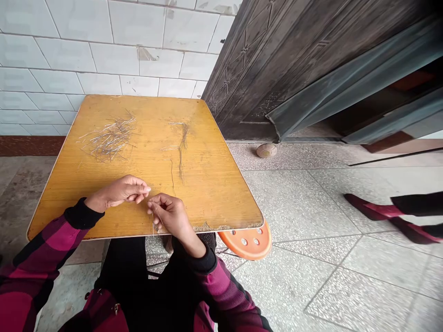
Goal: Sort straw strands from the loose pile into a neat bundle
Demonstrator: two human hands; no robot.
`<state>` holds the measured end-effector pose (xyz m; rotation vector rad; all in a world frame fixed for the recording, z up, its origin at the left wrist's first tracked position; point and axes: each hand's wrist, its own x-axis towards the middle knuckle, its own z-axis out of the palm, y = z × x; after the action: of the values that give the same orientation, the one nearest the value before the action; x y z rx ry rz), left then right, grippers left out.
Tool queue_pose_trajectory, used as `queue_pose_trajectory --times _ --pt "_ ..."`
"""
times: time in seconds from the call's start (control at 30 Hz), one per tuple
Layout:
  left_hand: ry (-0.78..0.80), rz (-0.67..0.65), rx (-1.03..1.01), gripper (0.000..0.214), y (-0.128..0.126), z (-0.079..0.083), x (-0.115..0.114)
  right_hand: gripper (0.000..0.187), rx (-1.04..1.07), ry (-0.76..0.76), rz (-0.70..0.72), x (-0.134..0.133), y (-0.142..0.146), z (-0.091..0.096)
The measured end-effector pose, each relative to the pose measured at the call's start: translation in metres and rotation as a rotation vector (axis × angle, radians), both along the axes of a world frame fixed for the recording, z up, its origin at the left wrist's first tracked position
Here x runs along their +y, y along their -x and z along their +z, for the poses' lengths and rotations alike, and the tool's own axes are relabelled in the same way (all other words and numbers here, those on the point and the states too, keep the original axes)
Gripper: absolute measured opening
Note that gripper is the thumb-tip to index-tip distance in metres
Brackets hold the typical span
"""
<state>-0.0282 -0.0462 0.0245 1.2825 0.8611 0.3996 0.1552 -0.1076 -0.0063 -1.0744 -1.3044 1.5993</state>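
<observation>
Over the near part of the wooden table [214,193], my two hands are close together. My right hand [169,212] pinches a thin wire [153,227], whose ends hang down near the table's front edge. Just left of it, my left hand [128,190] has thumb and forefinger pressed together; whatever may be between them is too small to make out. A tangled pile of thin wires [112,138] lies at the far left of the table. Several more wires [182,152] form a bent bundle right of centre, with a single wire [172,177] beside it.
An orange stool [251,242] pokes out under the table's right corner. White wall tiles [134,23] rise behind the table. A dark carved door [256,60] with a grey curtain [321,87] stands to the right. A ball [266,150] rests on the floor, and another person's feet [377,210] are at far right.
</observation>
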Motion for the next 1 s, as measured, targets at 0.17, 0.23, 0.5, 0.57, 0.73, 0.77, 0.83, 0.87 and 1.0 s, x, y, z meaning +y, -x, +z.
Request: queue_pose_trajectory --times 0.17,0.23,0.5,0.57,0.73,0.77,0.83,0.87,1.0 --pt "-0.084 -0.041 0.038 0.042 0.001 0.004 -0.001 0.028 0.008 0.006 -0.028 0.000 0.001 0.002" --pt "-0.088 -0.063 0.070 0.036 -0.001 0.004 -0.001 0.029 0.051 0.043 -0.008 0.001 0.001 0.002" --pt "0.112 0.006 -0.014 0.028 -0.004 -0.006 0.001 0.029 0.174 0.171 0.123 0.010 0.000 -0.007" --pt "0.119 0.068 -0.047 0.031 -0.003 -0.006 0.003 0.029 0.149 0.150 0.178 0.011 -0.002 -0.008" --pt "0.112 0.191 -0.117 0.033 0.002 0.000 0.007 0.023 -0.200 -0.338 -0.025 0.001 -0.011 0.003" --pt "0.101 0.207 -0.135 0.033 0.003 0.001 0.008 0.020 -0.315 -0.491 -0.126 -0.004 -0.014 0.007" --pt "0.076 0.235 -0.169 0.033 0.006 0.003 0.009 0.018 -0.517 -0.758 -0.278 -0.014 -0.019 0.013" --pt "0.063 0.248 -0.184 0.033 0.006 0.003 0.010 0.019 -0.593 -0.864 -0.311 -0.019 -0.021 0.015" --pt "0.034 0.270 -0.184 0.033 0.005 0.003 0.010 0.024 -0.772 -1.116 -0.228 -0.035 -0.014 0.013"
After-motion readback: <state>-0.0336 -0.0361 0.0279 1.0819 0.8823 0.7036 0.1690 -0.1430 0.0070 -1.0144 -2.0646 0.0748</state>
